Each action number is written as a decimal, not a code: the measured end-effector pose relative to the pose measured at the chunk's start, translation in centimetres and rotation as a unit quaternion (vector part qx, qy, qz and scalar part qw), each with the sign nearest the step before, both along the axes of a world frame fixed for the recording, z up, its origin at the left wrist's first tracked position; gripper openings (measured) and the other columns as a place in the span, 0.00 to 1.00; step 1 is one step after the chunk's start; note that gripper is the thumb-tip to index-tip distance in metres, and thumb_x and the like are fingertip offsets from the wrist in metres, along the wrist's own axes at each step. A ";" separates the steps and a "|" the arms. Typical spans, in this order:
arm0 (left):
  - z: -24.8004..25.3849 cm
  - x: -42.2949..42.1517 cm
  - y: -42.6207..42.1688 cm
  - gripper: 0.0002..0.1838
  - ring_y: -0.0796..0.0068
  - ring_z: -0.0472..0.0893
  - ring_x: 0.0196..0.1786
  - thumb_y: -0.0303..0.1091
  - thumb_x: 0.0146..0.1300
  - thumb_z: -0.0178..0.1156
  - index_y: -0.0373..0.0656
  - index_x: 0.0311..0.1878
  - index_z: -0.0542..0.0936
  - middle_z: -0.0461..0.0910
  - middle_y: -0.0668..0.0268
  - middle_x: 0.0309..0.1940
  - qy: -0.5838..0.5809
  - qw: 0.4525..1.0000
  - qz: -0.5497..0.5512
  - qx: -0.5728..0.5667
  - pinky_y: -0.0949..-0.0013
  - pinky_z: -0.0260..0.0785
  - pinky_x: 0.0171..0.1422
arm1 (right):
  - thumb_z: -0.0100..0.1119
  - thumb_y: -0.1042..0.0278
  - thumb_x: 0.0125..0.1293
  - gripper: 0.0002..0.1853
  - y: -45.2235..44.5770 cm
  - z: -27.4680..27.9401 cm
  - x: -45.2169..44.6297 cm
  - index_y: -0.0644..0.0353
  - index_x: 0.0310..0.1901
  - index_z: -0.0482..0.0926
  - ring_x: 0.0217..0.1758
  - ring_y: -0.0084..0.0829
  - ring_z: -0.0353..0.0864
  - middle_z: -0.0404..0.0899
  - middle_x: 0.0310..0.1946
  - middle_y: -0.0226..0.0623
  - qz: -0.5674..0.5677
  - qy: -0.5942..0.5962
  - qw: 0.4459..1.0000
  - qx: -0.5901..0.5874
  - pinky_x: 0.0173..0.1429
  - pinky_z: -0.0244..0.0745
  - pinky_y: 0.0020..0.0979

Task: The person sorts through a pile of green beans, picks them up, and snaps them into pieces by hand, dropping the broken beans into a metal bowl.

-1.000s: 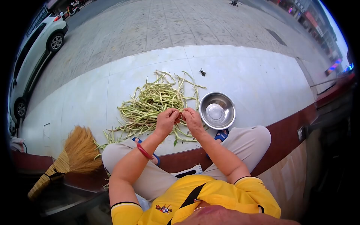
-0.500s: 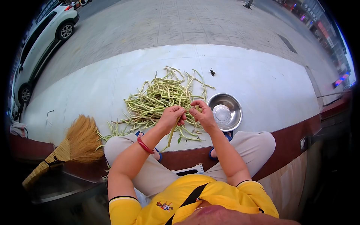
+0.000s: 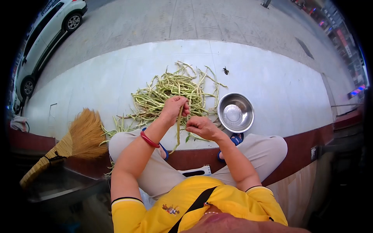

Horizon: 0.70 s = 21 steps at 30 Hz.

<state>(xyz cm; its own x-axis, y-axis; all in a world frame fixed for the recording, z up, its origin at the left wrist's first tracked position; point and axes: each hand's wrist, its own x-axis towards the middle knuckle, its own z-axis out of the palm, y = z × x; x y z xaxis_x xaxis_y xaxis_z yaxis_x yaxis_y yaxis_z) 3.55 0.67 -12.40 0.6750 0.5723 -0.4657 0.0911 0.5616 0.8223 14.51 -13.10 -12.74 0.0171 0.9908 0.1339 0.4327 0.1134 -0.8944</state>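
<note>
My left hand (image 3: 175, 109), with a red bracelet at the wrist, pinches the upper end of a long green bean (image 3: 178, 132). The bean hangs down from it between my knees. My right hand (image 3: 203, 127) is closed just to the right and lower, its fingertips curled in, and whatever they hold is hidden. Beyond both hands a loose heap of long green beans (image 3: 163, 89) is spread on the pale tiles. A shiny metal bowl (image 3: 236, 127) stands to the right of the heap, near my right foot.
A straw broom (image 3: 83, 138) lies at the left beside my knee. Stray beans (image 3: 120, 126) trail toward it. A small dark object (image 3: 225, 70) rests on the tiles beyond the bowl. Farther off, a white car (image 3: 48, 37) is parked at the left on grey paving.
My right hand has dropped down toward me and away from my left hand; its fingers are now curled in. My left hand has risen slightly, still with the bean.
</note>
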 end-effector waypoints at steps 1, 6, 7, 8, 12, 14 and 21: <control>0.1 -0.1 0.8 0.08 0.75 0.76 0.22 0.33 0.66 0.49 0.39 0.36 0.74 0.75 0.67 0.22 -0.006 1.000 0.022 -0.003 0.73 0.71 0.25 | 0.58 0.66 0.57 0.07 -0.1 -0.4 -0.7 0.60 0.33 0.77 0.30 0.36 0.75 0.74 0.27 0.38 0.046 -0.034 0.998 -0.022 0.35 0.69 0.33; 1.2 -0.9 3.3 0.08 0.73 0.79 0.28 0.34 0.65 0.51 0.40 0.34 0.73 0.77 0.65 0.25 -0.048 0.998 0.015 -0.022 0.71 0.73 0.32 | 0.57 0.49 0.55 0.19 -0.7 -2.7 -1.6 0.57 0.20 0.78 0.26 0.42 0.77 0.76 0.18 0.40 0.012 -0.330 0.940 -0.088 0.29 0.69 0.41; 1.5 -1.0 3.2 0.08 0.72 0.80 0.30 0.34 0.66 0.50 0.40 0.35 0.73 0.78 0.64 0.27 -0.042 0.999 0.012 -0.020 0.71 0.74 0.34 | 0.58 0.52 0.55 0.15 -0.6 -3.3 -1.0 0.56 0.23 0.78 0.28 0.41 0.77 0.76 0.21 0.39 -0.011 -0.330 0.941 -0.079 0.30 0.70 0.40; 1.6 -1.0 3.0 0.08 0.71 0.80 0.32 0.34 0.66 0.49 0.39 0.36 0.74 0.78 0.63 0.29 -0.035 0.999 0.009 -0.019 0.70 0.74 0.35 | 0.61 0.59 0.53 0.09 -0.8 -3.5 -0.5 0.55 0.26 0.78 0.31 0.40 0.77 0.75 0.24 0.36 -0.055 -0.278 0.959 -0.016 0.31 0.70 0.39; 1.4 -0.9 2.5 0.09 0.69 0.81 0.37 0.34 0.67 0.47 0.39 0.41 0.73 0.79 0.62 0.34 -0.028 0.998 -0.043 -0.034 0.68 0.75 0.39 | 0.59 0.68 0.51 0.06 0.2 -0.5 0.2 0.52 0.33 0.78 0.32 0.38 0.76 0.73 0.26 0.34 -0.109 -0.260 0.957 0.061 0.33 0.69 0.38; 1.4 -0.4 2.1 0.09 0.68 0.81 0.38 0.33 0.67 0.47 0.39 0.41 0.73 0.79 0.61 0.34 0.002 0.998 -0.063 -0.031 0.68 0.75 0.40 | 0.58 0.70 0.51 0.07 0.9 0.4 0.3 0.52 0.34 0.77 0.31 0.37 0.75 0.73 0.27 0.33 -0.115 -0.277 0.950 0.085 0.33 0.69 0.37; -0.1 0.5 1.0 0.06 0.81 0.76 0.32 0.29 0.62 0.51 0.39 0.37 0.77 0.77 0.68 0.32 -0.035 0.992 -0.113 -0.040 0.77 0.71 0.35 | 0.53 0.70 0.50 0.02 2.9 1.9 0.0 0.53 0.27 0.73 0.39 0.28 0.73 0.72 0.36 0.31 -0.061 -0.449 0.861 0.228 0.42 0.63 0.31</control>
<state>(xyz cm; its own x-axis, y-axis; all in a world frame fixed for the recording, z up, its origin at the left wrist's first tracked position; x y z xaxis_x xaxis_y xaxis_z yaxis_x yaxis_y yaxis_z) 4.09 1.63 -12.52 0.8142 0.3663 -0.4504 0.1654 0.5973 0.7848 14.56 -10.20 -10.84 -0.1961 0.8295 0.5229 0.9609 0.2688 -0.0661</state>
